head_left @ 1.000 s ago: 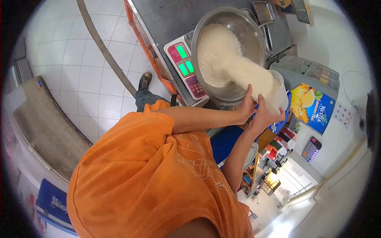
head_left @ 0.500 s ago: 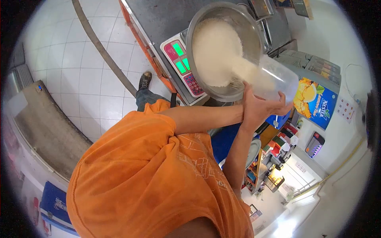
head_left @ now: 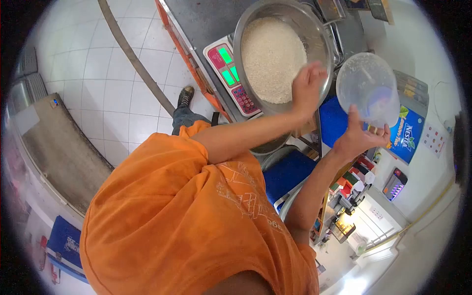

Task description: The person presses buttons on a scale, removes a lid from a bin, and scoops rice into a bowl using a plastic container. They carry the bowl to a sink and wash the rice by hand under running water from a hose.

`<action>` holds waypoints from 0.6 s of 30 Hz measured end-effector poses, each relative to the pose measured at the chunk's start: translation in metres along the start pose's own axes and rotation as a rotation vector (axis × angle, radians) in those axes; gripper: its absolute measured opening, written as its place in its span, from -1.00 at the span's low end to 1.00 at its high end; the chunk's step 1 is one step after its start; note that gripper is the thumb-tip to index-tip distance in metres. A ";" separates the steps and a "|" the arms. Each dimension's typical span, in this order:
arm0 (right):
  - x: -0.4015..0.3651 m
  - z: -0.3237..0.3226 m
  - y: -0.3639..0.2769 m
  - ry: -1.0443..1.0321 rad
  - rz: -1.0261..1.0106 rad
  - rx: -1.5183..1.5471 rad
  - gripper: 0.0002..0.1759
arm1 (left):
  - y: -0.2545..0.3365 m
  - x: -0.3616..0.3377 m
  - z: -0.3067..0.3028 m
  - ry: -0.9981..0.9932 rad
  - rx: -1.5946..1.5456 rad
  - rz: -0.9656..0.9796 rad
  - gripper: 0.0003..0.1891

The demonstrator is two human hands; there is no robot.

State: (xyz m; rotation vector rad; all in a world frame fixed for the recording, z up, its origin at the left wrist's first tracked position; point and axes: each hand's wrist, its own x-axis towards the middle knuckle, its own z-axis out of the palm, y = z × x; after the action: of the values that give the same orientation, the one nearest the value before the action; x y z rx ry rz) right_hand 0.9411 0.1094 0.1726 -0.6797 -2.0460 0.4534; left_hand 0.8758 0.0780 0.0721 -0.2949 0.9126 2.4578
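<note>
A steel bowl (head_left: pixel 317 37) on the scale holds a broad heap of white grain that looks like uncooked rice (head_left: pixel 273 59). My left hand (head_left: pixel 307 88) is over the bowl's near right rim, slightly blurred, with its fingers loosely bent and nothing seen in them. A translucent plastic container (head_left: pixel 366 81) is in my right hand (head_left: pixel 361 135), to the right of the bowl. My right thumb and fingers grip it from below, and its round mouth faces up toward me. White residue clings to its wall. The digital scale (head_left: pixel 231 73) shows lit green displays beside the bowl.
The dark worktop (head_left: pixel 196 19) has an orange edge on its left. Metal trays (head_left: pixel 332 12) stand behind the bowl. A drink dispenser with a blue Nestea panel (head_left: pixel 408 135) is at the right. A blue chair seat (head_left: pixel 290 174) sits below the bowl.
The pouring of grain from the container into the bowl has stopped. My left hand has let go of the container. My right hand has moved it right, away from the bowl, and turned it upward.
</note>
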 end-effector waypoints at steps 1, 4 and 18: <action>0.000 -0.003 0.003 0.005 0.006 -0.001 -0.18 | 0.013 0.012 -0.010 -0.173 0.360 0.191 -0.62; 0.003 -0.015 0.016 0.047 0.426 0.466 -0.14 | 0.027 0.059 -0.034 -0.808 1.730 0.442 -0.58; -0.176 -0.172 0.211 0.242 1.325 0.979 -0.10 | 0.058 0.077 -0.056 -0.652 2.019 0.744 -0.39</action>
State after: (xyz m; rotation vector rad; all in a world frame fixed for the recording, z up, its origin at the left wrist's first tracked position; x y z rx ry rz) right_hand 1.2255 0.1740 0.0317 -1.2511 -0.6738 1.8180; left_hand 0.7813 0.0326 0.0340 1.5290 2.6246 0.6884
